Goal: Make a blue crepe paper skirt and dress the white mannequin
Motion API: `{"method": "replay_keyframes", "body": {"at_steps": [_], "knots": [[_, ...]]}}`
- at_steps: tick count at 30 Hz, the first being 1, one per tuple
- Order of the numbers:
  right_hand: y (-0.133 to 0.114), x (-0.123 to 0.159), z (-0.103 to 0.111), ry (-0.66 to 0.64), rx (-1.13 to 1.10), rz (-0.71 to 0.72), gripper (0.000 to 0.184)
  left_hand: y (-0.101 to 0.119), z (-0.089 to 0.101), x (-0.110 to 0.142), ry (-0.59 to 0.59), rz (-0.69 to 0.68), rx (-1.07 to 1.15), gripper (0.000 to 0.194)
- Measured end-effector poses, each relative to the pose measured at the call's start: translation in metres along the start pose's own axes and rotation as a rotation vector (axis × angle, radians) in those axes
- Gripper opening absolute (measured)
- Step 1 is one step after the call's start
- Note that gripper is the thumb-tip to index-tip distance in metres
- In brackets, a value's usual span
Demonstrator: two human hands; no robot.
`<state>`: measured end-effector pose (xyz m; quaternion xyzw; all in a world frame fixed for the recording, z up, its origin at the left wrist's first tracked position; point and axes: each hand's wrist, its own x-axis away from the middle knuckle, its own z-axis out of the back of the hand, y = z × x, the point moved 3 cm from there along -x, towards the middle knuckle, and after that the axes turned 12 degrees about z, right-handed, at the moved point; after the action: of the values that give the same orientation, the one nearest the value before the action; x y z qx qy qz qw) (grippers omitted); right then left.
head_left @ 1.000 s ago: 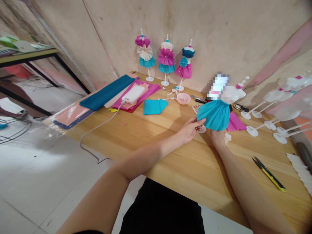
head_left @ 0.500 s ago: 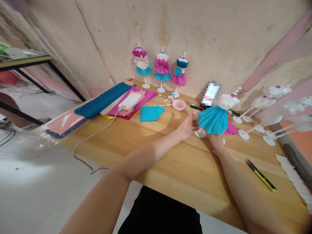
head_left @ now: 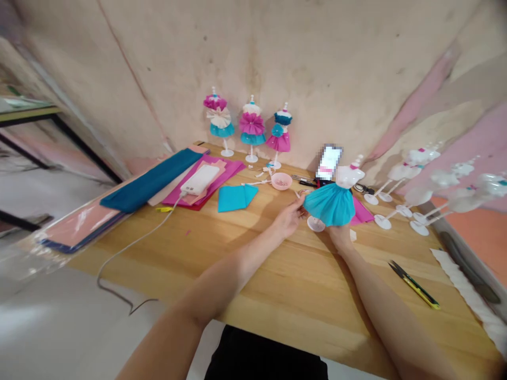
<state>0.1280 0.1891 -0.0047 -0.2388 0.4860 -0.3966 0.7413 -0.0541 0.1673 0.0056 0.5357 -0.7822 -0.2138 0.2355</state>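
Note:
A small white mannequin (head_left: 349, 176) with a pink neck band wears a gathered turquoise skirt (head_left: 330, 205). It leans to the right, and its round white base (head_left: 316, 224) shows below the hem. At the skirt's left edge, the thumb and fingers of my left hand (head_left: 291, 216) close on the hem. My right hand (head_left: 340, 237) reaches up beneath the skirt and holds the mannequin by its stand; the cloth hides those fingers. A folded turquoise piece (head_left: 236, 198) lies to the left, and a magenta piece (head_left: 362, 212) lies behind the skirt.
Three dressed mannequins (head_left: 252, 126) stand along the wall. Several bare ones (head_left: 412, 164) are at right. A pink bowl (head_left: 281, 181), a blurred-out phone (head_left: 328, 162), yellow thread snips (head_left: 415, 287), a white power bank (head_left: 200, 179) with a cable, and folded sheets (head_left: 154, 179) lie on the table.
The camera view has shifted, so the table appears lower and further left. My left fingers loosened at the skirt's edge, then closed on it again. My right hand stays under the skirt.

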Motion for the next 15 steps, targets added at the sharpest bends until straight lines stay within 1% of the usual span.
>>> {"method": "replay_keyframes", "body": {"at_steps": [2,3,5,6,7,9,12,15], "knots": [[0.001,0.001,0.003,0.093,0.033,0.015,0.062,-0.001,0.004,0.000,0.053,-0.030,-0.065,0.036],[0.001,0.002,0.004,0.123,0.035,0.021,0.060,0.000,0.006,0.000,0.115,-0.079,-0.126,0.036],[0.000,0.002,0.006,0.153,0.026,0.032,0.056,0.005,0.004,0.003,0.250,-0.253,-0.293,0.038],[-0.001,0.002,0.006,0.159,0.016,0.039,0.054,0.010,-0.001,0.005,0.294,-0.351,-0.379,0.037],[-0.003,0.002,0.006,0.161,0.004,0.049,0.054,0.015,-0.009,0.007,0.312,-0.435,-0.453,0.036],[-0.008,0.000,0.005,0.157,-0.029,0.076,0.056,0.024,-0.028,0.009,0.272,-0.526,-0.554,0.033],[-0.017,-0.003,0.002,0.152,-0.078,0.116,0.064,0.036,-0.060,0.012,0.134,-0.594,-0.717,0.031],[-0.023,-0.005,0.001,0.150,-0.133,0.140,0.068,0.044,-0.082,0.016,0.056,-0.652,-0.852,0.030]]}}
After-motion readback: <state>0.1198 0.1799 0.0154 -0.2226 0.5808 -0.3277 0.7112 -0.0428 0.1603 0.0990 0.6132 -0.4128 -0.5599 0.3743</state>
